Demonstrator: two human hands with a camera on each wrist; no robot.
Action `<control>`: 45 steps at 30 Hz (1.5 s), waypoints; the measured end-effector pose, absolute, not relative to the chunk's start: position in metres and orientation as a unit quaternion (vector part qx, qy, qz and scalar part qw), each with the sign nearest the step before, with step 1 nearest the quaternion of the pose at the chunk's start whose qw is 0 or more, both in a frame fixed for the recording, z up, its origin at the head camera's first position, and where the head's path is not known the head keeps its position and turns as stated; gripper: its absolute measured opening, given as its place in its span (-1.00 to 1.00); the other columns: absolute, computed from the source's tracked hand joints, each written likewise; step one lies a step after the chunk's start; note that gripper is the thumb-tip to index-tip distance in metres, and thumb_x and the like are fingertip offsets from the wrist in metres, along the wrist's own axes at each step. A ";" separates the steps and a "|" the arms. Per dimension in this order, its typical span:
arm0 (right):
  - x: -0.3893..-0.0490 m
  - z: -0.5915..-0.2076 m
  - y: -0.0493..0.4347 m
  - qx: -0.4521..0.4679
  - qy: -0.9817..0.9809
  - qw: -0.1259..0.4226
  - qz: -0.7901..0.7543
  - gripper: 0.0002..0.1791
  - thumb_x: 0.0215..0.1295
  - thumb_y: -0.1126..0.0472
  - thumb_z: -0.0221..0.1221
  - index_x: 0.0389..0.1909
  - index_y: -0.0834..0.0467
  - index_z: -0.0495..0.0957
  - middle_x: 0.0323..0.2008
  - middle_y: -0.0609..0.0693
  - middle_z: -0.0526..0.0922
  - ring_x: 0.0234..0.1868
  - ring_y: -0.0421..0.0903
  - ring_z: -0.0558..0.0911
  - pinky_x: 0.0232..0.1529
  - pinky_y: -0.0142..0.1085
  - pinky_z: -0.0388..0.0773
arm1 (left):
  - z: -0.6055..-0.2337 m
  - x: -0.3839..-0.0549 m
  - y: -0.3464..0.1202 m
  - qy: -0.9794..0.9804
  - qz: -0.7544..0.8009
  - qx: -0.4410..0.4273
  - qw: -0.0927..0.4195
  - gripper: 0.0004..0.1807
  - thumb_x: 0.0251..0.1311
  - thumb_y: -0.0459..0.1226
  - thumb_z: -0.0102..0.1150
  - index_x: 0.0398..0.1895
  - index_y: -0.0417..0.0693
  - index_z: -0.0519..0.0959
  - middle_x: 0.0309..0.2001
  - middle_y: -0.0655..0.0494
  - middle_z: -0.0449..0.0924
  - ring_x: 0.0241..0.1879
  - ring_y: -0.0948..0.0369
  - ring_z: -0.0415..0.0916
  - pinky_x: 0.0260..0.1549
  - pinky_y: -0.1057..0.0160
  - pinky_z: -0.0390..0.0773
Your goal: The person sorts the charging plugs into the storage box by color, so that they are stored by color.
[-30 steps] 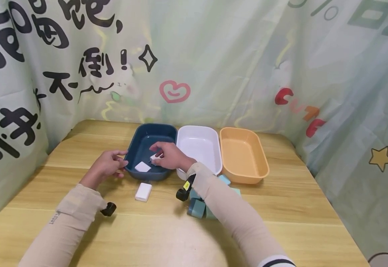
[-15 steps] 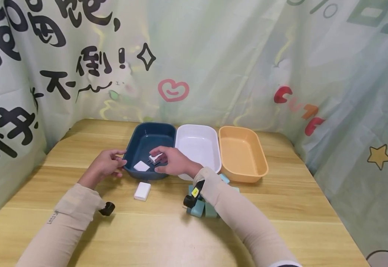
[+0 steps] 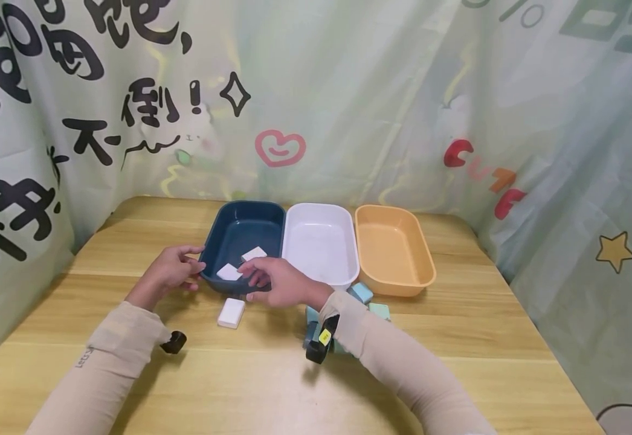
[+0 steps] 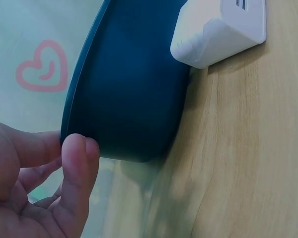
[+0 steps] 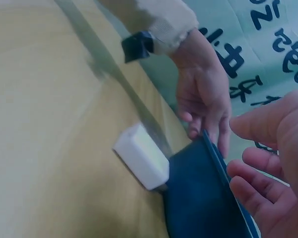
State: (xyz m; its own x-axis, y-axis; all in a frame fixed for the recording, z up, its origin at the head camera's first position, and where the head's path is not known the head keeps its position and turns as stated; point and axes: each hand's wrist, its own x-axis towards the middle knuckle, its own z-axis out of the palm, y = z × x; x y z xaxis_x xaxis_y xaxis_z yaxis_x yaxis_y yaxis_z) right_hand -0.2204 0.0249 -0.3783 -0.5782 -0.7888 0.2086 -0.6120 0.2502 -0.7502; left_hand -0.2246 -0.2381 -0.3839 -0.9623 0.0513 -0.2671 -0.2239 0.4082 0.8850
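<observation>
My left hand [image 3: 168,272] pinches the left rim of a dark blue plastic box [image 3: 251,226], thumb outside, as the left wrist view shows closely. Inside that box lie two white charger plugs, one farther back [image 3: 254,253] and one nearer the front [image 3: 229,273]. Over the box's front right corner hovers my right hand [image 3: 286,284], fingers loosely bent and holding nothing. A third white charger plug [image 3: 231,313] rests on the table just in front of the box. Its USB slot shows in the left wrist view, where the charger [image 4: 213,37] is near the box wall.
A white box [image 3: 321,241] and a yellow box [image 3: 396,254] stand side by side to the right of the blue one. Several blue and green blocks [image 3: 361,293] lie in front of them, partly hidden by my right forearm. A printed curtain [image 3: 348,109] hangs behind the wooden table [image 3: 251,386].
My right hand has let go of the white charger plug inside the blue box and drawn back toward the front right. My left hand keeps its place at the rim.
</observation>
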 end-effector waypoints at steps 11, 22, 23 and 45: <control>-0.199 -0.389 0.020 -0.459 0.806 0.121 -0.353 -0.55 0.17 0.36 0.32 0.09 0.32 0.47 -0.01 0.11 0.60 -0.03 -0.06 0.63 -0.02 -0.46 0.51 | -0.384 -0.225 -0.238 0.830 0.539 -0.059 0.128 -0.36 0.36 -0.43 0.05 0.47 -0.23 0.13 -0.01 -0.27 0.40 -0.25 -0.04 0.52 -0.39 0.17 0.66; -0.196 -0.407 0.014 -0.459 0.843 0.110 -0.259 -0.50 0.21 0.16 0.30 0.14 0.24 0.46 -0.02 0.03 0.59 -0.06 -0.22 0.59 -0.05 -0.59 0.40 | -0.386 -0.225 -0.240 0.827 0.544 -0.050 0.134 -0.36 0.37 -0.40 0.06 0.47 -0.23 0.12 -0.02 -0.25 0.44 -0.28 0.01 0.55 -0.40 0.17 0.66; -0.196 -0.408 0.013 -0.459 0.844 0.106 -0.257 -0.50 0.21 0.15 0.30 0.14 0.24 0.46 -0.03 0.03 0.59 -0.07 -0.22 0.59 -0.06 -0.60 0.40 | -0.386 -0.225 -0.240 0.827 0.543 -0.050 0.135 -0.36 0.37 -0.40 0.06 0.47 -0.23 0.12 -0.03 -0.25 0.45 -0.28 0.01 0.55 -0.40 0.17 0.66; -0.191 -0.416 0.005 -0.471 0.847 0.072 -0.234 -0.43 0.15 0.15 0.33 0.17 0.24 0.44 -0.10 0.03 0.48 -0.17 -0.23 0.51 -0.19 -0.61 0.36 | -0.383 -0.225 -0.238 0.829 0.538 -0.061 0.138 -0.36 0.37 -0.40 0.06 0.48 -0.20 0.12 0.03 -0.28 0.41 -0.27 0.02 0.54 -0.39 0.18 0.66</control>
State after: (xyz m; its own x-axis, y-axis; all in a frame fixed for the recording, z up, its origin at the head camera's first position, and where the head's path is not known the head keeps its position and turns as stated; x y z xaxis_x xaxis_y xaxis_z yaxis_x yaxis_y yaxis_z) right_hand -0.1915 0.0045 -0.4162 -0.5461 -0.8319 0.0992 -0.7648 0.4467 -0.4643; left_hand -0.2255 -0.2384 -0.3825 -0.9545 0.0484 -0.2942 -0.2490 0.4133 0.8759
